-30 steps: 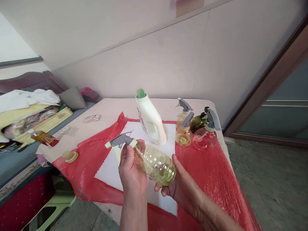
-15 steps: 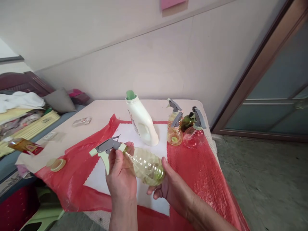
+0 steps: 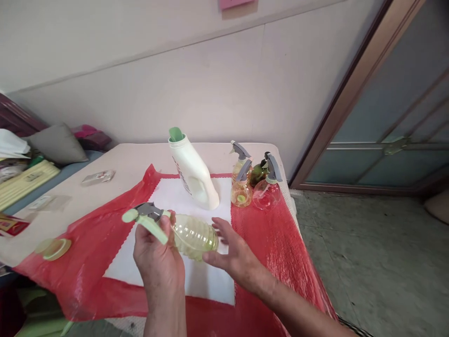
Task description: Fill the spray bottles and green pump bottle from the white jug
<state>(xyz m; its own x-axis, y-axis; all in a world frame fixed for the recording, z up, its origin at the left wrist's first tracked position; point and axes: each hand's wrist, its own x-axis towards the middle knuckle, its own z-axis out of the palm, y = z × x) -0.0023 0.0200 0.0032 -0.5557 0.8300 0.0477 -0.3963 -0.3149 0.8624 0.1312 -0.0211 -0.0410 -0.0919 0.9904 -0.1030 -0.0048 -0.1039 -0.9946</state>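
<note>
My left hand [image 3: 157, 257] is closed round the neck of a clear yellow-green spray bottle [image 3: 191, 235], held on its side above a white sheet [image 3: 164, 206] on a red cloth [image 3: 277, 243]. The bottle's grey and pale green trigger head [image 3: 143, 216] points left. My right hand [image 3: 233, 252] sits just right of the bottle's base, fingers spread and apart from it. Behind stands a white jug [image 3: 192, 175] with a green spout, tilted.
Three small spray bottles [image 3: 254, 185], orange, dark green and pink, stand at the table's back right. A pale green lid [image 3: 54, 248] lies at the left on the red cloth. Clutter and cushions fill the far left. Bare floor and a door frame lie to the right.
My right hand has let go of the bottle's base and opened. The left hand has turned the bottle so the trigger faces me. The view has swung to the right.
</note>
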